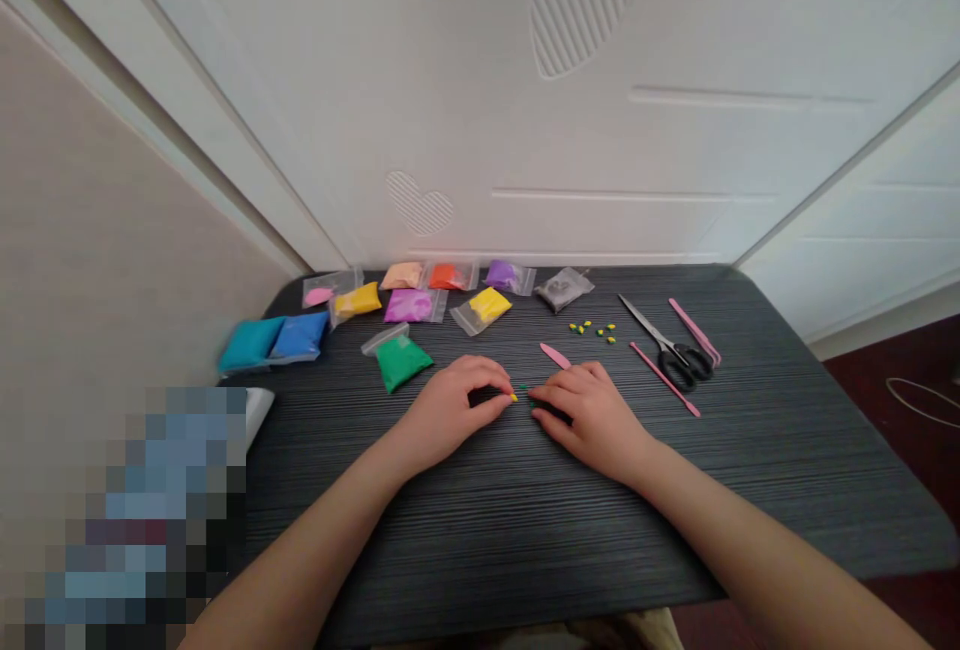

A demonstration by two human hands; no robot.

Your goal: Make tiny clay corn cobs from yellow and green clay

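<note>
Your bare arms (720, 525) are closest, reaching over the dark, stripy table (480, 540). Call the spot between your hands the middle of a clock, with 12 straight ahead. Your left hand (450, 405) pinches a tiny yellow bit (514, 397) with its thumb and finger. That bit is right by the middle, and a tiny green bit (523, 388) lies close to it. Your right hand (596, 420) curves in at 3 o'clock, with a gap between thumb and fingers. It might have something green at its tips, but that is too small to see, so I cannot tell if it pinches anything.

At 1 o'clock, a pink clay knife (553, 354) pokes out past your right hand. Little yellow-and-green pieces (611, 340) sit between 1 and 2. Black-handled scissors (643, 318) lie at 2, with a pink forked tool (691, 327) just beside them. Near 3 is a thin pink stick (660, 375).

Your green clay bag (403, 362) is between 9 and 10. Farther that way, a blue bag (300, 337) touches a teal bag (251, 343). One yellow bag (491, 305) is at 11, and a purple bag (501, 274) is almost at 12.
</note>
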